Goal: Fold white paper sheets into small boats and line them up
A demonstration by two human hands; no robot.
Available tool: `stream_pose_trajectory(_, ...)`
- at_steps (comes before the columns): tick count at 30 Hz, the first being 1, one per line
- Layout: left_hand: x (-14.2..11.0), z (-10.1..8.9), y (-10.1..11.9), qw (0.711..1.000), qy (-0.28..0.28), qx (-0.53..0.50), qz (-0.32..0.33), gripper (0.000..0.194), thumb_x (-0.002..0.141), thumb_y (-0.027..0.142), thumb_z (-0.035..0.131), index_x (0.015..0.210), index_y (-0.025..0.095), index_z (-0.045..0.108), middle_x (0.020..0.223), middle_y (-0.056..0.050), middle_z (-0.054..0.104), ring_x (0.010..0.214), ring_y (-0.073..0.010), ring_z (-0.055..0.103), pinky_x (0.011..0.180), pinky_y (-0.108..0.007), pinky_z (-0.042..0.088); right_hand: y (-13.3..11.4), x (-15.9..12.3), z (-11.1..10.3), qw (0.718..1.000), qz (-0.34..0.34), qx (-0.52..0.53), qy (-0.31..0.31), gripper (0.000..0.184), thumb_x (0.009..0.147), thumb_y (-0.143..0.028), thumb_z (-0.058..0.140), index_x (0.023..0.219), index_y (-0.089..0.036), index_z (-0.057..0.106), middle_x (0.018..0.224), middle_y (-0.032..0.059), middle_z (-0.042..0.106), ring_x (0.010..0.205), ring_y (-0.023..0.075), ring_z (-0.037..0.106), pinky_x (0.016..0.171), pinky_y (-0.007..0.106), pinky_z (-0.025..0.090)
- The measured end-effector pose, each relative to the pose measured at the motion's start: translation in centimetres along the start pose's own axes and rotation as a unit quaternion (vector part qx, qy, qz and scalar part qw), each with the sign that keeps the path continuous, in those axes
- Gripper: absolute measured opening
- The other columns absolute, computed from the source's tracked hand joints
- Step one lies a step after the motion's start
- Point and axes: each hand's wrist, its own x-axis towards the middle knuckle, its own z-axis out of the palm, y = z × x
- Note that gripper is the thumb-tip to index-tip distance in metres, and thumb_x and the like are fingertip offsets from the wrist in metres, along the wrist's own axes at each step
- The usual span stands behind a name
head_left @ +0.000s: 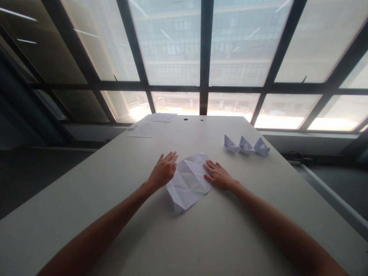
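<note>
Both hands lie flat and spread on a creased paper sheet, pinning it to the bench.

The left hand (163, 169) rests at the creased paper sheet (188, 181)'s left edge and the right hand (217, 175) on its right edge, fingers splayed, gripping nothing, probably to keep the springy folds flat on the bench (120, 214). Blank sheets (161, 118) lie far off; three folded paper boats (246, 146) stand to the right.

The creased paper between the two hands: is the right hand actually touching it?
Touching. The head view shows the right hand lying flat with its fingertips on the right edge of the creased paper.
</note>
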Motion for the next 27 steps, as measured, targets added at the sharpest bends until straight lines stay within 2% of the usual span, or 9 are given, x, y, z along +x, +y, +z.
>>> stream_pose_trajectory(3,-0.9,0.1,3.4,0.983,-0.063,-0.07,0.16,0.051,0.102,0.039,0.035,0.151,0.023,0.036,0.157,-0.006,0.036,0.147,-0.0207,0.027,0.121,-0.043,0.018,-0.6,-0.3,-0.7,0.997,-0.064,0.029,-0.003,0.061,0.098,-0.048,0.043,0.152,-0.02,0.035,0.16,0.0105,0.027,0.149,0.0226,0.021,0.121,0.044,0.014)
stream_pose_trajectory(4,-1.4,0.5,4.2,0.975,-0.091,-0.082,0.187,0.056,0.101,0.045,0.039,0.153,0.025,0.033,0.157,-0.006,0.035,0.148,-0.0223,0.026,0.121,-0.044,0.018,-0.8,-0.4,-0.7,0.996,-0.083,0.038,0.0,0.06,0.097,-0.046,0.045,0.151,-0.021,0.037,0.159,0.0097,0.03,0.148,0.0219,0.023,0.121,0.043,0.015)
stream_pose_trajectory(6,-2.3,1.6,5.1,0.967,-0.137,-0.096,0.192,0.062,0.1,0.051,0.037,0.155,0.025,0.025,0.159,-0.007,0.03,0.148,-0.0244,0.023,0.12,-0.046,0.017,-1.3,-0.6,-0.7,0.994,-0.095,0.044,0.014,0.056,0.096,-0.043,0.049,0.148,-0.021,0.043,0.157,0.0099,0.035,0.147,0.0211,0.026,0.121,0.042,0.015)
stream_pose_trajectory(8,-3.0,2.6,5.4,0.966,-0.167,-0.097,0.169,0.065,0.1,0.055,0.033,0.157,0.026,0.019,0.162,-0.006,0.022,0.15,-0.0259,0.017,0.121,-0.048,0.013,-1.5,-0.9,-0.4,0.997,-0.058,0.034,0.042,0.053,0.096,-0.039,0.05,0.144,-0.017,0.048,0.155,0.0125,0.038,0.147,0.0222,0.026,0.121,0.042,0.014)
stream_pose_trajectory(10,-3.5,3.2,5.3,0.97,-0.175,-0.095,0.142,0.064,0.101,0.056,0.029,0.157,0.028,0.017,0.163,-0.004,0.017,0.151,-0.0262,0.013,0.121,-0.048,0.011,-1.4,-1.2,0.0,0.998,0.0,0.023,0.061,0.051,0.096,-0.035,0.05,0.142,-0.014,0.05,0.155,0.0153,0.038,0.147,0.0239,0.026,0.121,0.043,0.014)
stream_pose_trajectory(13,-3.7,3.4,5.3,0.977,-0.161,-0.089,0.108,0.061,0.101,0.055,0.028,0.157,0.03,0.019,0.163,-0.002,0.018,0.151,-0.0249,0.013,0.121,-0.047,0.011,-0.8,-1.5,0.5,0.996,0.062,0.024,0.053,0.051,0.096,-0.032,0.048,0.143,-0.013,0.048,0.156,0.0159,0.036,0.147,0.0245,0.026,0.12,0.044,0.016)
stream_pose_trajectory(18,-4.2,3.7,5.5,0.987,-0.14,-0.058,0.052,0.062,0.1,0.056,0.029,0.156,0.028,0.024,0.162,-0.003,0.019,0.151,-0.0265,0.013,0.121,-0.05,0.012,-0.8,-1.4,0.5,0.992,0.109,0.028,0.05,0.055,0.097,-0.033,0.042,0.148,-0.013,0.041,0.159,0.0149,0.028,0.149,0.0239,0.019,0.121,0.044,0.014)
stream_pose_trajectory(23,-5.8,3.9,5.2,0.991,-0.129,-0.023,-0.012,0.063,0.1,0.053,0.029,0.155,0.023,0.027,0.161,-0.007,0.021,0.15,-0.0302,0.016,0.119,-0.056,0.016,-3.5,-3.1,0.8,0.974,0.191,0.034,0.119,0.052,0.097,-0.028,0.04,0.147,-0.013,0.042,0.16,0.016,0.026,0.149,0.0251,0.019,0.12,0.044,0.019)
stream_pose_trajectory(27,-6.4,4.3,5.9,0.988,-0.146,-0.001,-0.05,0.056,0.101,0.038,0.026,0.154,0.019,0.031,0.161,-0.011,0.02,0.148,-0.0364,0.017,0.113,-0.065,0.02,-5.9,-4.9,1.3,0.976,0.161,0.078,0.121,0.054,0.095,-0.03,0.045,0.148,-0.017,0.041,0.16,0.0145,0.027,0.149,0.0267,0.021,0.12,0.048,0.02)
